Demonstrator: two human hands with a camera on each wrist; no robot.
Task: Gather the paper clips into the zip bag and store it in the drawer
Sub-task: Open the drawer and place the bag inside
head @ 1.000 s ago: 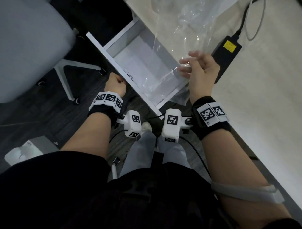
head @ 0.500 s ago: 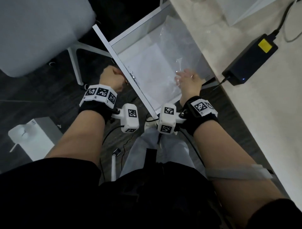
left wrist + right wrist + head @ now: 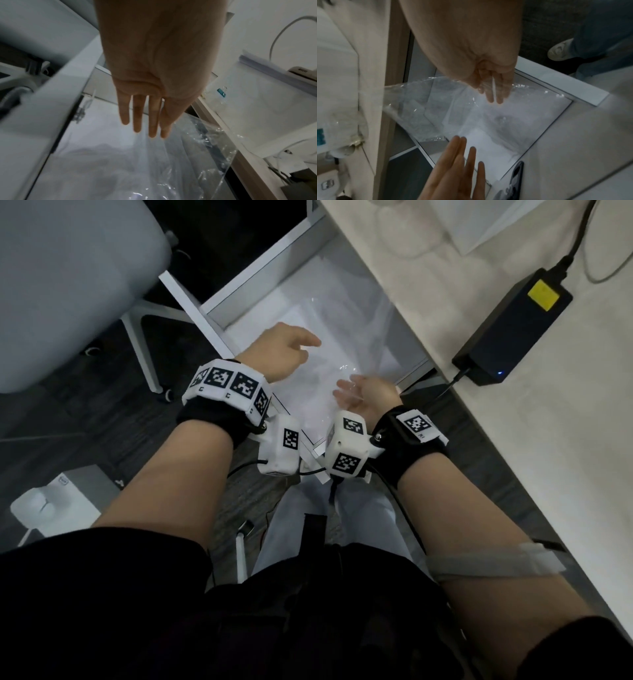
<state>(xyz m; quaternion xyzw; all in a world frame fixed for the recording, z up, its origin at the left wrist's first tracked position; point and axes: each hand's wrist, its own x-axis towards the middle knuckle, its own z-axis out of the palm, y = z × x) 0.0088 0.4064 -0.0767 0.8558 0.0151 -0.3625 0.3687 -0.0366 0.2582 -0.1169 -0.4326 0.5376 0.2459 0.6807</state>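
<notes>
The white drawer point(image 3: 191, 302) stands pulled out under the desk, with white paper on its floor. A large clear zip bag point(image 3: 346, 369) slopes from the desk edge down into it; the film point(image 3: 428, 108) is crumpled and shiny. My right hand point(image 3: 359, 395) is at the bag's upper edge, its straight fingers point(image 3: 493, 88) showing through the plastic. My left hand point(image 3: 284, 354) hovers flat over the drawer, fingers point(image 3: 145, 121) straight and just above the bag point(image 3: 197, 148). A teal clip point(image 3: 221, 92) lies on the desk top by the bag's far end.
A black power adapter point(image 3: 513, 326) with a yellow label and its cable sit on the beige desk point(image 3: 513, 474) at right. A grey chair point(image 3: 68, 268) stands left of the drawer. A white box point(image 3: 58, 505) is on the dark floor.
My right hand brought the bag down from the desk top into the drawer. My left hand left the drawer's front panel and moved over the drawer, opening flat.
</notes>
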